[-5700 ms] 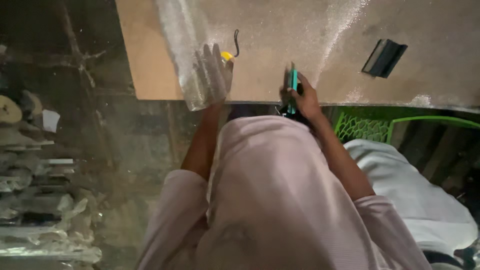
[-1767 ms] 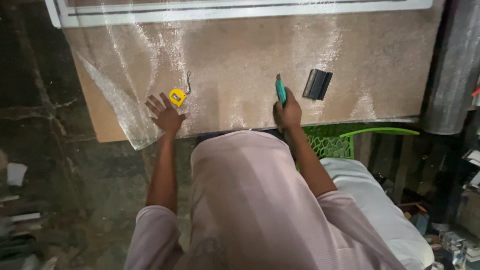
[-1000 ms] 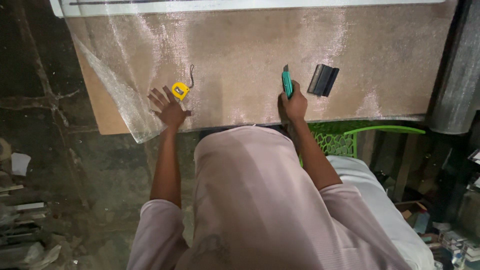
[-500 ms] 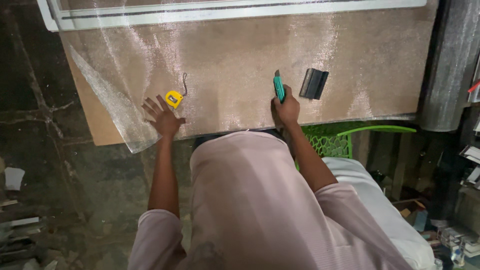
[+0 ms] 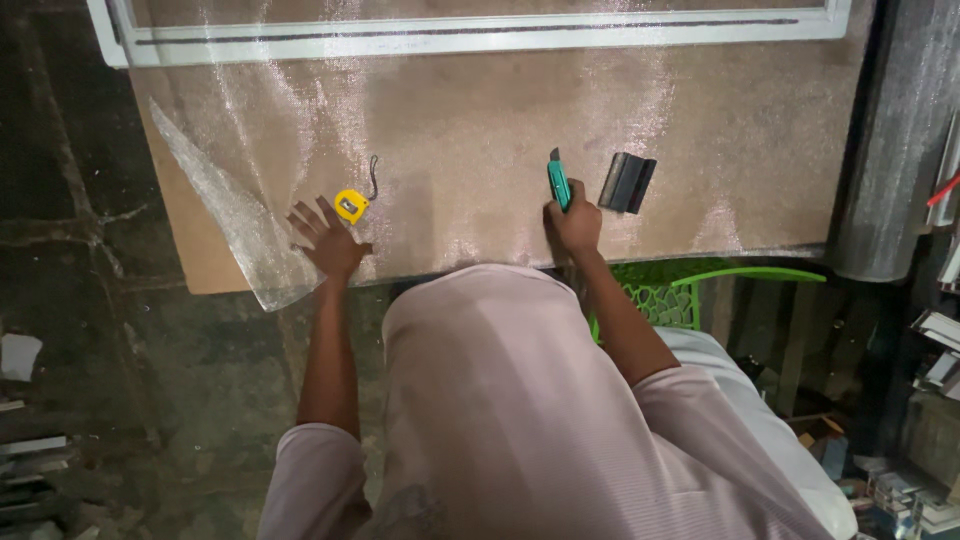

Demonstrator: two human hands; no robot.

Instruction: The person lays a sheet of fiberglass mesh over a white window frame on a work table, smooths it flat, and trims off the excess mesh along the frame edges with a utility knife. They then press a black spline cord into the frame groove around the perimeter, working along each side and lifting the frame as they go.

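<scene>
A teal utility knife (image 5: 558, 184) stands in the fist of the right hand (image 5: 574, 222), its blade pointing to twelve o'clock over a sheet of fine glinting mesh (image 5: 480, 140) spread across the brown table (image 5: 200, 262). At three o'clock of the knife, just beside it, lies a dark flat block (image 5: 627, 182). The left hand (image 5: 328, 243) rests flat on the mesh with fingers spread, holding nothing; a small yellow tape measure (image 5: 350, 205) sits just at its one o'clock. A white frame (image 5: 480, 28) runs along the table's far edge. A green chair (image 5: 690, 295) shows below the near edge, at four o'clock of the right hand.
</scene>
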